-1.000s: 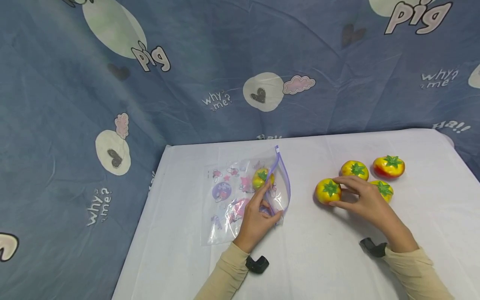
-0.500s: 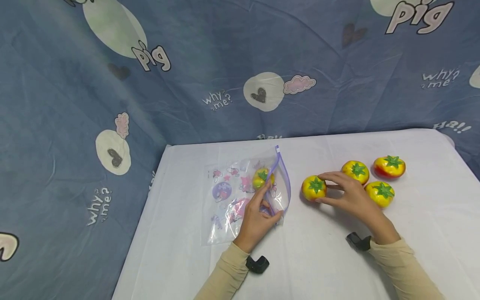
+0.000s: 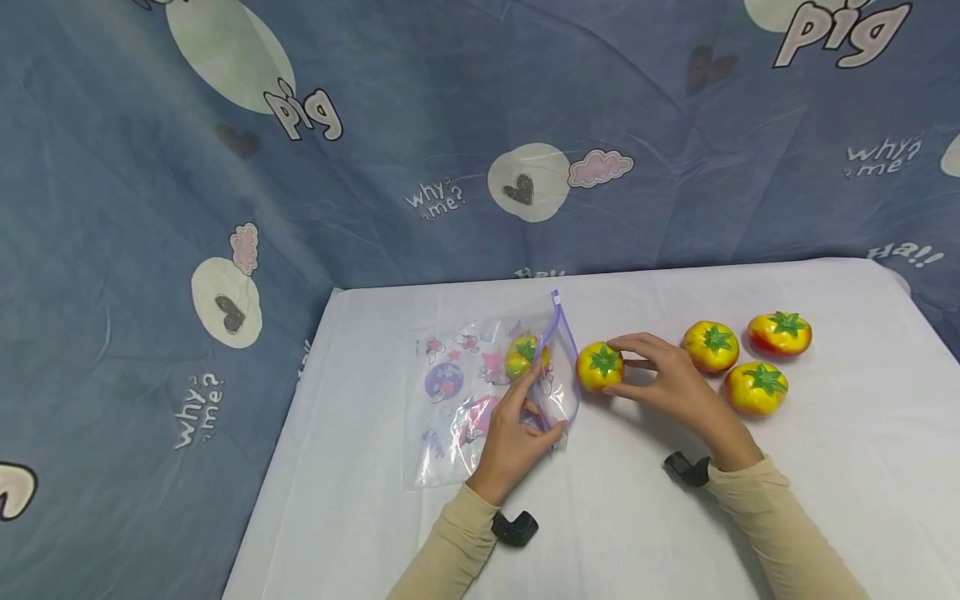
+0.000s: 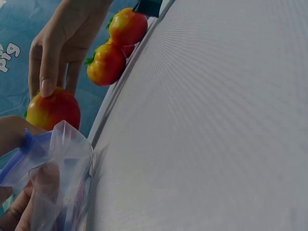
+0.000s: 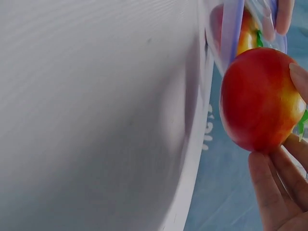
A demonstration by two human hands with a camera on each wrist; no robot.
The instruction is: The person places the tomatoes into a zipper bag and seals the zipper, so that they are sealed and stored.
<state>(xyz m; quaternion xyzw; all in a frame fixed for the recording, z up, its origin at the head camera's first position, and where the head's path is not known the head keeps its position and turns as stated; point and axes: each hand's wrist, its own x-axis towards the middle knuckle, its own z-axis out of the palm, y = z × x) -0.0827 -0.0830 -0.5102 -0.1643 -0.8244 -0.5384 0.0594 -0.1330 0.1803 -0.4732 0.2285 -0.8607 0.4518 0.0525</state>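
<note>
My right hand point(image 3: 678, 392) holds a yellow-and-red toy tomato point(image 3: 600, 367) with a green star-shaped top between thumb and fingers. This tomato is right at the mouth of a clear zip bag point(image 3: 457, 442) with pink and purple prints. At the bag's purple zip edge point(image 3: 576, 367), my left hand point(image 3: 517, 442) grips the plastic, fingers spread and the mouth parted. Another toy tomato point(image 3: 519, 358) lies inside the bag, partly behind the left fingers. The right wrist view shows the held tomato's red underside point(image 5: 257, 101) beside the zip strip.
Three more toy tomatoes sit grouped to the right: a rear left one point(image 3: 711, 346), a rear right one point(image 3: 780, 333) and a front one point(image 3: 757, 390). A white cloth covers the table point(image 3: 615, 517). Behind it hangs a blue printed curtain point(image 3: 420, 108).
My right hand has moved left with the tomato, away from the group and up to the bag's mouth. The left hand and the bag have stayed in place.
</note>
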